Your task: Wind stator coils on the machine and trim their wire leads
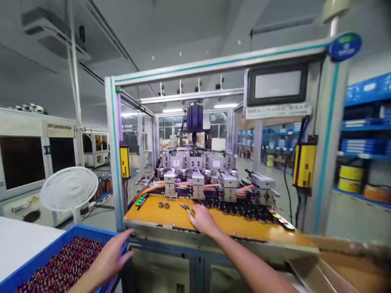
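Note:
My right hand [202, 219] is over the orange worktop of a machine bench, its fingers closed round the handles of small pliers [185, 207] whose tip points away to the left. My left hand [112, 255] hangs in the air at the near right corner of a blue bin [39, 251], fingers stretched and thumb apart, with nothing in it. Many small dark red parts [65, 258] fill the bin. Two small metal rings [164, 205] lie on the worktop [179, 219] left of the pliers.
Grey clamp blocks [198, 185] stand in a row behind my right hand. Several black round parts [241, 209] lie to its right. A green-and-black strip [141, 201] rests at the worktop's left end. Yellow sensor boxes [304, 165] flank the frame. A white fan [69, 188] stands left.

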`<action>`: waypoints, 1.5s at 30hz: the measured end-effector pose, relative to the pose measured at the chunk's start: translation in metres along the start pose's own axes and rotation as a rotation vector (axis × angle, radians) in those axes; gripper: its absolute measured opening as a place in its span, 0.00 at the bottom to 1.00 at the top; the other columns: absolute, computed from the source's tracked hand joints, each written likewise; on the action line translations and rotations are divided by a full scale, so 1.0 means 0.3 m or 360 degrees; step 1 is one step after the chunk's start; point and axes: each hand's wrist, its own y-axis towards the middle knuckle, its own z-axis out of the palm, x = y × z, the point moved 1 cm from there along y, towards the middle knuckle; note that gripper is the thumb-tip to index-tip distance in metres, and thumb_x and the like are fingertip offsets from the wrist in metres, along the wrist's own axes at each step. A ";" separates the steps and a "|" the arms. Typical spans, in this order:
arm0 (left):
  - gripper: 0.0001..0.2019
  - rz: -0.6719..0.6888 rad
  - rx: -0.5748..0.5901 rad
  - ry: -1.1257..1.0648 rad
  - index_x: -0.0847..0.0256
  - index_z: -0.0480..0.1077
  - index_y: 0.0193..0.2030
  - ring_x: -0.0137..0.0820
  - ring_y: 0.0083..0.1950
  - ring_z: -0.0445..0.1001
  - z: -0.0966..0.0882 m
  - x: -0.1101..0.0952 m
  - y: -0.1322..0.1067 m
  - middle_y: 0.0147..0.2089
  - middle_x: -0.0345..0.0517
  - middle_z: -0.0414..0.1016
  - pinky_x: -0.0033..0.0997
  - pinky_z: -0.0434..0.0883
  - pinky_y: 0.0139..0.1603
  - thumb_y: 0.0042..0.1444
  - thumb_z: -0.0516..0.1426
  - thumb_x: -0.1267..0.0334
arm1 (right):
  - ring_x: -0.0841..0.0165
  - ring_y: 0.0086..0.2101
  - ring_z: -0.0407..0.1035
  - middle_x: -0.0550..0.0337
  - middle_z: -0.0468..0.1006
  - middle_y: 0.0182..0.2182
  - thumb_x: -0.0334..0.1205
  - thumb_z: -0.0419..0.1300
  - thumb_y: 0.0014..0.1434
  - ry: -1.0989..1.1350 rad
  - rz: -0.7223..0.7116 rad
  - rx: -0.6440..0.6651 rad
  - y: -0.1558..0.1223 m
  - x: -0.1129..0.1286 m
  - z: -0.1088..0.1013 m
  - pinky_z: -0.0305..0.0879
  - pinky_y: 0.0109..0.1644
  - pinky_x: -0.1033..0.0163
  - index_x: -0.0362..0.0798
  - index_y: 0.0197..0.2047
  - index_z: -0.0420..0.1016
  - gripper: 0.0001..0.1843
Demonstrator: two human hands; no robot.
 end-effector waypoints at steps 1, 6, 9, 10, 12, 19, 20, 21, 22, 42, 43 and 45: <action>0.25 0.0020 0.0025 -0.0033 0.48 0.75 0.52 0.47 0.54 0.79 0.012 -0.056 0.060 0.55 0.48 0.80 0.50 0.73 0.60 0.43 0.61 0.57 | 0.63 0.46 0.71 0.49 0.78 0.43 0.39 0.57 0.63 0.0007 0.0010 0.0017 -0.002 -0.001 -0.002 0.63 0.52 0.60 0.40 0.43 0.78 0.13; 0.32 -0.0303 0.0044 -0.0073 0.65 0.65 0.63 0.44 0.55 0.76 0.151 -0.201 0.393 0.52 0.56 0.79 0.44 0.69 0.61 0.49 0.63 0.69 | 0.63 0.50 0.68 0.48 0.76 0.47 0.42 0.55 0.66 0.0009 0.0027 0.0158 -0.003 -0.022 0.005 0.62 0.58 0.55 0.39 0.47 0.75 0.16; 0.38 -0.0422 0.0052 -0.0235 0.67 0.60 0.66 0.39 0.53 0.77 0.244 -0.201 0.519 0.53 0.56 0.77 0.42 0.70 0.59 0.49 0.67 0.69 | 0.63 0.50 0.68 0.47 0.76 0.48 0.43 0.54 0.66 0.0004 -0.0010 0.0194 -0.001 -0.026 0.001 0.61 0.58 0.55 0.39 0.48 0.75 0.17; 0.38 -0.0431 0.0048 -0.0296 0.67 0.60 0.66 0.38 0.51 0.77 0.263 -0.203 0.541 0.51 0.55 0.77 0.42 0.71 0.58 0.48 0.68 0.69 | 0.62 0.49 0.68 0.47 0.76 0.47 0.42 0.53 0.66 0.0001 -0.0021 0.0194 -0.002 -0.027 -0.002 0.61 0.57 0.56 0.39 0.48 0.75 0.17; 0.37 -0.0437 0.0014 -0.0402 0.68 0.61 0.65 0.37 0.47 0.77 0.280 -0.207 0.557 0.46 0.52 0.78 0.42 0.72 0.56 0.48 0.68 0.70 | 0.62 0.49 0.68 0.46 0.76 0.47 0.43 0.53 0.66 -0.0005 -0.0032 0.0184 -0.006 -0.028 -0.008 0.61 0.56 0.56 0.38 0.48 0.75 0.18; 0.35 -0.0622 -0.0329 -0.0779 0.73 0.58 0.64 0.36 0.44 0.78 0.154 -0.193 0.412 0.46 0.55 0.76 0.39 0.73 0.53 0.48 0.62 0.77 | 0.59 0.49 0.69 0.42 0.77 0.47 0.43 0.54 0.64 0.0109 -0.0068 0.0124 -0.013 -0.040 0.008 0.61 0.55 0.59 0.37 0.47 0.77 0.19; 0.35 -0.0640 -0.0347 -0.0868 0.74 0.55 0.65 0.34 0.43 0.78 0.132 -0.198 0.369 0.46 0.57 0.76 0.38 0.74 0.51 0.49 0.60 0.77 | 0.58 0.48 0.70 0.41 0.77 0.46 0.42 0.54 0.63 0.0141 -0.0086 0.0118 -0.010 -0.043 0.012 0.62 0.55 0.58 0.36 0.47 0.77 0.19; 0.35 -0.0641 -0.0353 -0.0959 0.75 0.54 0.65 0.33 0.42 0.78 0.114 -0.209 0.321 0.47 0.58 0.76 0.37 0.75 0.50 0.50 0.60 0.76 | 0.57 0.48 0.70 0.40 0.78 0.46 0.41 0.55 0.62 0.0175 -0.0103 0.0112 -0.006 -0.045 0.015 0.63 0.55 0.57 0.36 0.46 0.78 0.18; 0.35 -0.0626 -0.0349 -0.1042 0.74 0.54 0.65 0.32 0.43 0.79 0.100 -0.225 0.269 0.47 0.58 0.76 0.36 0.75 0.50 0.50 0.60 0.75 | 0.56 0.47 0.71 0.39 0.78 0.45 0.41 0.55 0.62 0.0211 -0.0117 0.0103 -0.002 -0.047 0.016 0.64 0.55 0.56 0.35 0.45 0.78 0.18; 0.37 0.0261 -0.0027 -0.1600 0.46 0.57 0.67 0.30 0.54 0.79 0.140 -0.533 -0.347 0.56 0.46 0.78 0.27 0.77 0.55 0.57 0.59 0.82 | 0.73 0.26 0.66 0.60 0.76 0.25 0.31 0.53 0.67 0.0715 -0.1316 0.0300 -0.573 0.176 -0.367 0.59 0.32 0.64 0.44 0.37 0.78 0.12; 0.36 0.0204 0.0013 -0.1700 0.45 0.58 0.67 0.29 0.53 0.79 0.149 -0.540 -0.347 0.55 0.45 0.78 0.25 0.77 0.54 0.56 0.60 0.81 | 0.74 0.26 0.66 0.61 0.76 0.26 0.32 0.53 0.67 0.0805 -0.1247 0.0342 -0.584 0.176 -0.365 0.59 0.32 0.65 0.44 0.37 0.78 0.12; 0.37 0.0135 0.0034 -0.1841 0.45 0.60 0.65 0.26 0.49 0.79 0.163 -0.550 -0.346 0.53 0.43 0.78 0.21 0.77 0.51 0.53 0.63 0.81 | 0.75 0.26 0.67 0.61 0.76 0.26 0.32 0.53 0.67 0.0992 -0.1110 0.0425 -0.604 0.180 -0.366 0.59 0.32 0.67 0.44 0.37 0.77 0.12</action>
